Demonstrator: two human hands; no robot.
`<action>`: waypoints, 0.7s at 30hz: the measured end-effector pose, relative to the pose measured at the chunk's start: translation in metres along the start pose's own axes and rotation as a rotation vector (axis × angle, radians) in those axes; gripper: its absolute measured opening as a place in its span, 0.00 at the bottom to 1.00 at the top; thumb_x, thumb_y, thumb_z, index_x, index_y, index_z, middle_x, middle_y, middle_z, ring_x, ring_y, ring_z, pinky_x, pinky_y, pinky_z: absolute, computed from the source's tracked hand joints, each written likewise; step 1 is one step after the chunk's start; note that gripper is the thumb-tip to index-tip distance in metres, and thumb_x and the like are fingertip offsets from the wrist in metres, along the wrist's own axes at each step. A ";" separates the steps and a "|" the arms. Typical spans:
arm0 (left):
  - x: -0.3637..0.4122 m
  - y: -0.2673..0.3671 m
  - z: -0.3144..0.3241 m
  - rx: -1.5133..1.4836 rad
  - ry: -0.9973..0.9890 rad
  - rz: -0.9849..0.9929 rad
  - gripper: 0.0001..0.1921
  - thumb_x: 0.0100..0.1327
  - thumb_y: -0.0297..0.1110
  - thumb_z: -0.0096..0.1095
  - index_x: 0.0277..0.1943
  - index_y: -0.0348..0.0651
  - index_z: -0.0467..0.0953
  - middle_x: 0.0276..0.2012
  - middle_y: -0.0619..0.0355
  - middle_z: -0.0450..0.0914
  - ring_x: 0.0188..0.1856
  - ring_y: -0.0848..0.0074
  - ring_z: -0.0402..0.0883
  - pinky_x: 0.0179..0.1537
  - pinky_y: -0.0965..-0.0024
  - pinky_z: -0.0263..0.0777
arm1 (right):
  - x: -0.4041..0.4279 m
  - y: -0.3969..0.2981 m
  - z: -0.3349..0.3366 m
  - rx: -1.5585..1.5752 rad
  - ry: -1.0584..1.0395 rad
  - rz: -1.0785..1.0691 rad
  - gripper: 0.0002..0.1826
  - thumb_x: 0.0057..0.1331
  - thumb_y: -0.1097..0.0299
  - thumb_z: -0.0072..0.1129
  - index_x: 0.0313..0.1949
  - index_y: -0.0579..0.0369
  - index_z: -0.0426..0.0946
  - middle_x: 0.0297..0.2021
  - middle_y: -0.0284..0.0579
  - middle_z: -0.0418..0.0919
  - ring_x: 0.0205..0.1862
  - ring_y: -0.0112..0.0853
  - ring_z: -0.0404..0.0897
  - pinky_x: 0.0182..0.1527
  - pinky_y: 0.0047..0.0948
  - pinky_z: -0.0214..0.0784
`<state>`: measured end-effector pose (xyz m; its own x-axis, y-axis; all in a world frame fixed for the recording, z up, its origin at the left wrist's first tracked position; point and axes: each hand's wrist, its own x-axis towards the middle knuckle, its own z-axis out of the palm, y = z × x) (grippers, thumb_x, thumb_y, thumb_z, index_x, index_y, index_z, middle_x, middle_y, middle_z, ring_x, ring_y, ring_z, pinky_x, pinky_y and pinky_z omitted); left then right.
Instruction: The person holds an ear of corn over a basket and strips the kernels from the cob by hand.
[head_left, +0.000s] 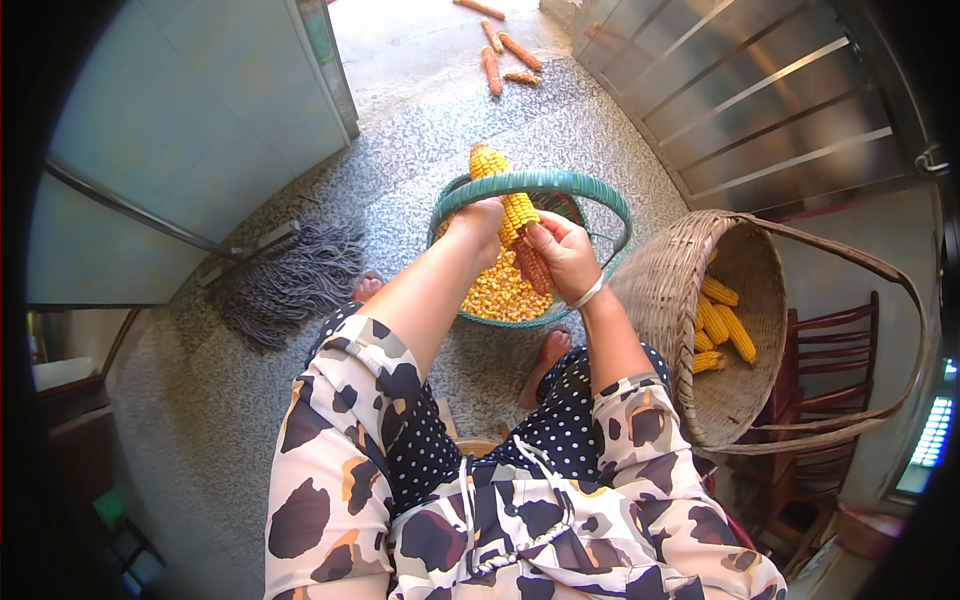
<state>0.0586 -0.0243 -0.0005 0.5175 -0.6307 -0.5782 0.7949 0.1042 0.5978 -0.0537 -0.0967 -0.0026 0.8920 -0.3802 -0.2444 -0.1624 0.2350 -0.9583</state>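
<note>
Both of my hands are on a partly shelled ear of dried corn (519, 211) above a green woven basket (517, 323). My left hand (480, 225) grips the ear around its kernel-covered part, under the basket's arched handle (536, 181). At the lower end, where the reddish cob (534, 268) is bare, my right hand (564, 251) holds on with thumb and fingers at the edge of the kernels. Loose yellow kernels (504, 294) lie in the basket below. The palm side of my left hand is hidden.
A large wicker basket (660, 300) tilts on my right with several corn ears (718, 322) inside. Bare cobs (491, 71) lie on the floor by the doorway. A grey string mop (292, 281) rests at left, beneath a door (187, 112). Wooden chairs (825, 352) stand behind the wicker basket.
</note>
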 end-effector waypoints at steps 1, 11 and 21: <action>-0.001 0.002 0.001 -0.047 -0.001 -0.026 0.15 0.65 0.41 0.43 0.45 0.38 0.69 0.37 0.54 0.74 0.37 0.70 0.73 0.43 0.66 0.67 | -0.001 0.000 0.000 -0.002 0.000 0.002 0.22 0.62 0.60 0.51 0.50 0.63 0.65 0.33 0.42 0.75 0.27 0.27 0.76 0.28 0.24 0.70; 0.010 -0.016 -0.003 0.068 0.061 0.239 0.08 0.61 0.32 0.49 0.40 0.38 0.69 0.36 0.55 0.73 0.37 0.73 0.72 0.39 0.68 0.67 | 0.005 0.004 0.019 -0.312 0.186 -0.104 0.18 0.65 0.56 0.46 0.39 0.61 0.69 0.24 0.36 0.73 0.20 0.20 0.70 0.20 0.23 0.63; 0.000 0.003 0.005 -0.051 0.014 -0.053 0.11 0.64 0.35 0.44 0.45 0.39 0.68 0.39 0.54 0.75 0.40 0.69 0.75 0.44 0.63 0.69 | -0.005 0.001 0.001 0.237 0.042 0.045 0.21 0.63 0.59 0.49 0.51 0.61 0.65 0.35 0.41 0.75 0.28 0.26 0.76 0.32 0.24 0.71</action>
<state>0.0592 -0.0276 0.0045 0.4783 -0.6256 -0.6164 0.8362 0.1100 0.5372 -0.0584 -0.0939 -0.0017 0.8671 -0.4000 -0.2968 -0.0939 0.4539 -0.8861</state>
